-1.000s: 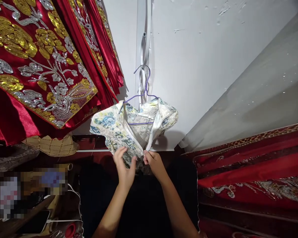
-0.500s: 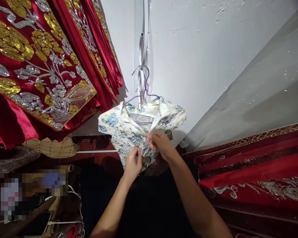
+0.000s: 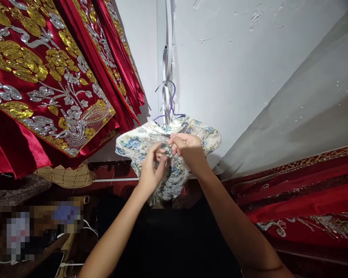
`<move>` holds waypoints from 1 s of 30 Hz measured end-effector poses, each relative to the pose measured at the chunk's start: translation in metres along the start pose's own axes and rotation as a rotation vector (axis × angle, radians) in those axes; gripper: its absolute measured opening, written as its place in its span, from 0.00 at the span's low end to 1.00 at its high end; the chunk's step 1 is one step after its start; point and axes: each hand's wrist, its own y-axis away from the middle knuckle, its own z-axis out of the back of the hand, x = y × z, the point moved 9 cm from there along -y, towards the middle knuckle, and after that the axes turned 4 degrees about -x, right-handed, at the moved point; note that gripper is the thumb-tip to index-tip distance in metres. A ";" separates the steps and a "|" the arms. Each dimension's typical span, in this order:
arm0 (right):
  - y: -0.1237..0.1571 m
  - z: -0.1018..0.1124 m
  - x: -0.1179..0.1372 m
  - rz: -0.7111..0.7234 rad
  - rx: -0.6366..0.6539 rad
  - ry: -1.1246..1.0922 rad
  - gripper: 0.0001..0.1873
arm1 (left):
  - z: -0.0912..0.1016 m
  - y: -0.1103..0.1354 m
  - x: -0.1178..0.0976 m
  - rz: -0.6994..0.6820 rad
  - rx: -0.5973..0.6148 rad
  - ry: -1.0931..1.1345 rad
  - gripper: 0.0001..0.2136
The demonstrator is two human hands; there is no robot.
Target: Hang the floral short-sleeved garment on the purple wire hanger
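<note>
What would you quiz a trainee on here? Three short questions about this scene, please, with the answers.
1. What colour is the hanger?
2. Which print does the shirt have: A stripes, B flowers, C checks?
3. True or false: the right hand is higher in the picture than the left hand.

Key: 1. Purple. 2. B, flowers. 3. True.

Shirt (image 3: 174, 177) on hanger (image 3: 171, 111) (wall (image 3: 220, 77) behind), drapery (image 3: 46, 85) to left
</note>
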 end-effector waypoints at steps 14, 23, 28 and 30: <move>0.001 -0.005 -0.020 -0.124 0.139 -0.349 0.12 | 0.006 -0.070 -0.066 -0.225 0.017 -0.281 0.06; 0.002 -0.010 -0.022 -0.228 0.171 -0.491 0.14 | 0.010 -0.067 -0.064 -0.245 0.033 -0.264 0.06; 0.008 -0.022 -0.034 -0.411 0.271 -0.671 0.11 | 0.009 -0.065 -0.065 -0.250 0.027 -0.257 0.07; 0.011 -0.025 -0.038 -0.454 0.294 -0.719 0.11 | 0.009 -0.065 -0.066 -0.254 0.016 -0.257 0.07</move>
